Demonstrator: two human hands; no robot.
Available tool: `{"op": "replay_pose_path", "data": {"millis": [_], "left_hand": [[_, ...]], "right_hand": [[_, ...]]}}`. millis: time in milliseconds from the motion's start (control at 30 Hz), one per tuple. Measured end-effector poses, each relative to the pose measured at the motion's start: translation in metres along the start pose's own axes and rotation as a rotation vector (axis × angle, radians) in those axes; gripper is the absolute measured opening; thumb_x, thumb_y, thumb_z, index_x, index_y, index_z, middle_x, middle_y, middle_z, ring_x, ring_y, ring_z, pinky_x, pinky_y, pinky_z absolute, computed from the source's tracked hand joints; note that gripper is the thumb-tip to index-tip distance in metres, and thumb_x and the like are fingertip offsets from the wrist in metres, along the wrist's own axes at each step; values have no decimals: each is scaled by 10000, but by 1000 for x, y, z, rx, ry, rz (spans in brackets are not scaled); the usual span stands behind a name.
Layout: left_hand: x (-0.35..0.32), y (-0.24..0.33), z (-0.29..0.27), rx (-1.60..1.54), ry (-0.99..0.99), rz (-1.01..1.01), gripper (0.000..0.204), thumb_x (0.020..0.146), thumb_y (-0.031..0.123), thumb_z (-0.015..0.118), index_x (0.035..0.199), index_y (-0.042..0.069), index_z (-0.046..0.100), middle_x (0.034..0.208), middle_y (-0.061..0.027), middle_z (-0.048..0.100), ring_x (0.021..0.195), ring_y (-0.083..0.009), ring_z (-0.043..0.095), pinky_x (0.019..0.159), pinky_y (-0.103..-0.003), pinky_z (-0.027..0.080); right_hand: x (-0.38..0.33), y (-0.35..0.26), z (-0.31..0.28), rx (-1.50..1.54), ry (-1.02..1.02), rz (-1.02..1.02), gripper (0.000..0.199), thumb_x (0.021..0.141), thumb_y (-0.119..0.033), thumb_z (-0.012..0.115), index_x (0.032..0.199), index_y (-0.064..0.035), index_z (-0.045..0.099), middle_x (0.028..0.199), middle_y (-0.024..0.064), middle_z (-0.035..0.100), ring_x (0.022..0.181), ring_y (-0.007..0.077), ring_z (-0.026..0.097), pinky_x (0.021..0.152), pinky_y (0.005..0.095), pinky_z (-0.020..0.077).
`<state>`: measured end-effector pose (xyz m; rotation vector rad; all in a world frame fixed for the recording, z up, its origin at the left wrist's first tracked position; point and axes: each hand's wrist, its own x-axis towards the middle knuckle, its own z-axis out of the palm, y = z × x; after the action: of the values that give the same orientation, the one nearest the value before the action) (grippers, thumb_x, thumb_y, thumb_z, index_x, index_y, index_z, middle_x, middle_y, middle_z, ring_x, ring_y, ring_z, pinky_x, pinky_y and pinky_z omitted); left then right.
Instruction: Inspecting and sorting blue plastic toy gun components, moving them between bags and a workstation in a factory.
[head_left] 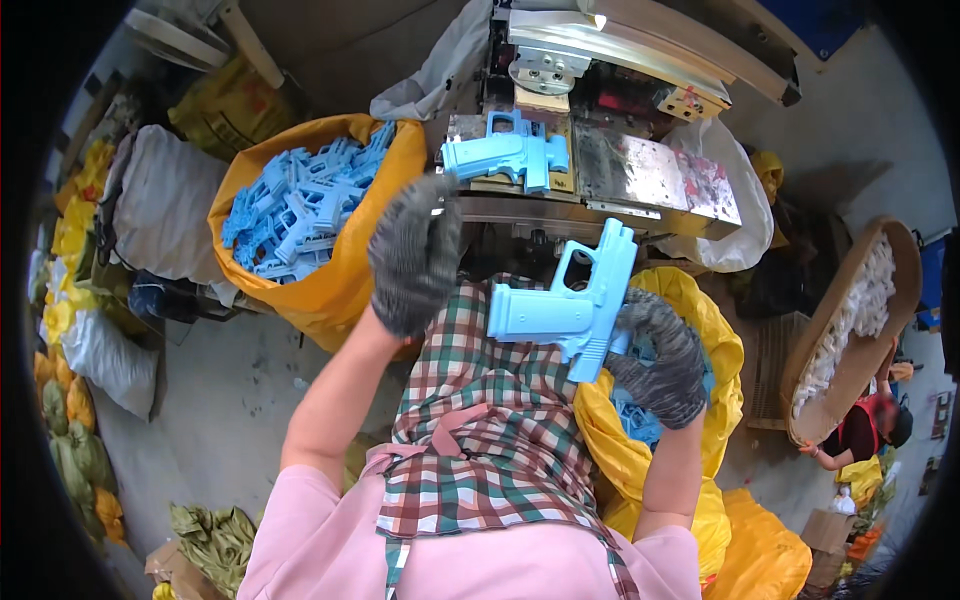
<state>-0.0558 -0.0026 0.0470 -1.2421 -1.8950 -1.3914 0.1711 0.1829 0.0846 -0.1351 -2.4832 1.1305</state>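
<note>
My right hand (660, 360), in a dark grey knit glove, holds a light blue plastic toy pistol (545, 310) by its slide end, grip pointing left, in front of my apron. A second light blue toy pistol (510, 152) lies on its side on the machine's small metal bed. Just below that pistol's grip is my left hand (415, 255), gloved the same way. Its fingers are curled together; what they hold, if anything, is hidden. I cannot tell whether it touches the pistol on the bed.
An orange sack (370, 290) heaped with blue toy pistols stands at the left. A yellow sack (720, 370) with more blue pieces is beside my right arm. The machine head (548, 70) hangs over the bed. Far right, a person (868, 425) is near a large brown basket (800, 375) of white pieces.
</note>
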Motion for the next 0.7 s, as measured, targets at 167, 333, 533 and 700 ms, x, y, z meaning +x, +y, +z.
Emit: {"op": "replay_pose_path", "data": {"millis": [167, 333, 533, 700], "left_hand": [[75, -22, 3, 491, -573, -152, 638, 839, 427, 610, 1315, 36, 445, 1276, -228, 498, 1203, -383, 457, 1049, -443, 322], [88, -12, 6, 729, -611, 67, 535, 869, 316, 595, 1338, 112, 434, 1126, -157, 558, 1066, -308, 526, 947, -432, 395], [16, -43, -55, 832, -400, -77, 554, 847, 267, 610, 1327, 54, 434, 1082, -152, 570, 1010, -312, 535, 922, -423, 401], [-7, -83, -147, 1213, -405, -476, 745, 794, 341, 660, 1404, 81, 321, 1357, -228, 400, 1266, -383, 371, 1072, -478, 255]], "right_hand": [[-1, 12, 3, 131, 66, 61, 530, 604, -37, 807, 1083, -59, 581, 1130, 128, 609, 1051, 269, 597, 901, 353, 474], [27, 5, 2, 13, 76, 62, 586, 614, -8, 774, 1160, -68, 571, 1137, 119, 609, 1067, 259, 595, 912, 351, 479], [105, 22, 7, -88, -20, -270, 450, 746, -133, 726, 1173, -86, 589, 1172, 137, 598, 1085, 280, 582, 916, 363, 480], [176, 51, 28, -360, -48, -370, 402, 824, -192, 632, 1209, -95, 575, 1284, 165, 523, 1224, 322, 460, 1048, 408, 355]]}}
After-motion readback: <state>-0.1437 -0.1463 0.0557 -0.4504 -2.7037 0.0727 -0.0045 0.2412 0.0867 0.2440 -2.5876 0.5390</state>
